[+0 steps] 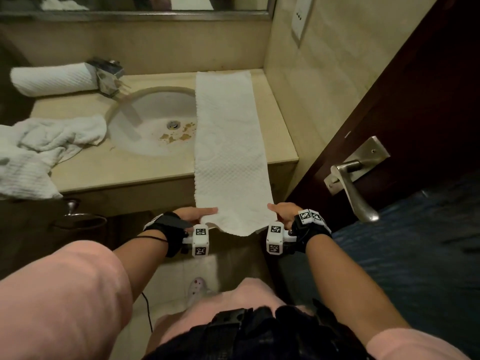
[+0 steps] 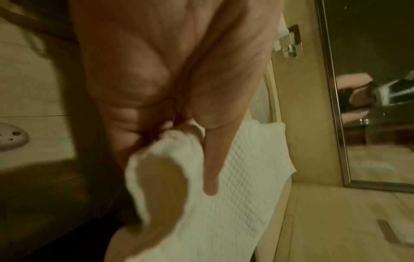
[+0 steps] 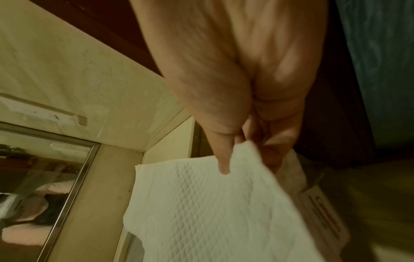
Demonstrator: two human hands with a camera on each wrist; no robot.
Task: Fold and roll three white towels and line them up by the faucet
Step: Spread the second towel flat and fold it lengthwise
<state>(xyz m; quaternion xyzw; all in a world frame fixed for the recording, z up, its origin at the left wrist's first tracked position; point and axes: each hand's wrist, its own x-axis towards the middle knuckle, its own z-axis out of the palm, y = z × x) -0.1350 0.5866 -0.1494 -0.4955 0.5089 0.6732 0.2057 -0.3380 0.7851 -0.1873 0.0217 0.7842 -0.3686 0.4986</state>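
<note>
Pinched at both near corners: folded towel (image 1: 228, 141), left corner between thumb and fingers of left hand (image 1: 193, 215), right corner likewise in right hand (image 1: 284, 215). Thumbs laid on top of cloth, other fingers curled beneath, as seen from both wrist views. Near end lifted off front edge of counter (image 1: 145, 175), sagging slightly between the hands. Rest of strip stretched flat along right side of counter, far end reaching back wall, left edge overlapping rim of sink (image 1: 124, 105). Already rolled, one towel (image 1: 52, 79) lay at back left, touching faucet (image 1: 107, 74). Crumpled loose at left front of counter, third towel (image 1: 39, 149). Brown stains near drain (image 1: 173, 124). Door handle (image 1: 353, 175) off to right.
</note>
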